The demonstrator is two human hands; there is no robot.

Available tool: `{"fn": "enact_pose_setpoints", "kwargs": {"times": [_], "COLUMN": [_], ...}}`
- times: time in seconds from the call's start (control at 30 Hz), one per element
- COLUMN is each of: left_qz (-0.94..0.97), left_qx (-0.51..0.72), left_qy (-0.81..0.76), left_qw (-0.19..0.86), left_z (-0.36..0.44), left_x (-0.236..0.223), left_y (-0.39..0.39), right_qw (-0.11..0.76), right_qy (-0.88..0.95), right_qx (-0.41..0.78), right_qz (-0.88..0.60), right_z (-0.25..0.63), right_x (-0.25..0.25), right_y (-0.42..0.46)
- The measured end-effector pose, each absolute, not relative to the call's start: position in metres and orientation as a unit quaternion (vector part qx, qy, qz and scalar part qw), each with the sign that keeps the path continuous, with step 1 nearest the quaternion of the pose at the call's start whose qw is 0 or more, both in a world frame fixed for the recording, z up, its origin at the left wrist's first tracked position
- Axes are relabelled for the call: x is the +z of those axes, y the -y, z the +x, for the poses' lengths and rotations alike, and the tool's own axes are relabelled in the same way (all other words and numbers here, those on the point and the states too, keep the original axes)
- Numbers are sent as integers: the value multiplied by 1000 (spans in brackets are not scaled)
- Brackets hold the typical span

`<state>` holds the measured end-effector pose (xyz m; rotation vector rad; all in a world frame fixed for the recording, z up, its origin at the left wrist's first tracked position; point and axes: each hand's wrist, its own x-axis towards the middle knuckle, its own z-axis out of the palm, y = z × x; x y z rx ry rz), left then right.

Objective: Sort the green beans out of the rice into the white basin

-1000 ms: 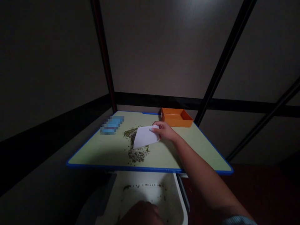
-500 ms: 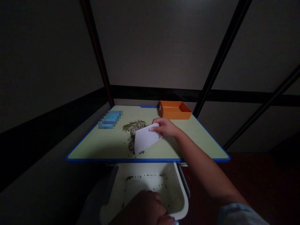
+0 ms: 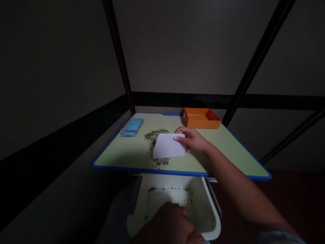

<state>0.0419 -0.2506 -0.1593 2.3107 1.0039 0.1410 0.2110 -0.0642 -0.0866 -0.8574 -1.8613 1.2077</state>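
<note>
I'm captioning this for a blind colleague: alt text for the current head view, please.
A person's right hand holds a white card among scattered small bits on a pale, blue-edged table; the left hand is at a white bin below its near edge. An orange tray sits at the table's far right, a pixelated blue item at the left.

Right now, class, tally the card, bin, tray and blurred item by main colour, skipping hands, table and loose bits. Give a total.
White: 2 (card, bin)
Orange: 1 (tray)
Blue: 1 (blurred item)
Total: 4
</note>
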Motion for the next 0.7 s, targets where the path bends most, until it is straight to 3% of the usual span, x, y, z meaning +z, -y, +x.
{"fn": "enact_pose_setpoints", "kwargs": {"times": [0.13, 0.3, 0.57, 0.7], "left_qz": [869, 757, 702, 679], "left_qx": [91, 317, 323, 329], "left_qy": [-427, -570, -633, -653], "left_qw": [231, -44, -45, -61], "left_z": [25, -21, -28, -25], "left_x": [-155, -155, -167, -170], "left_y": [251, 247, 242, 244], "right_qw": [396, 394, 267, 279], "right_qy": [726, 720, 739, 749], "right_qx": [460, 477, 536, 513], "right_qz": [-324, -316, -309, -314], "right_z": [209, 208, 207, 211], "right_x": [-90, -91, -88, -82], "right_y": [66, 68, 73, 76]}}
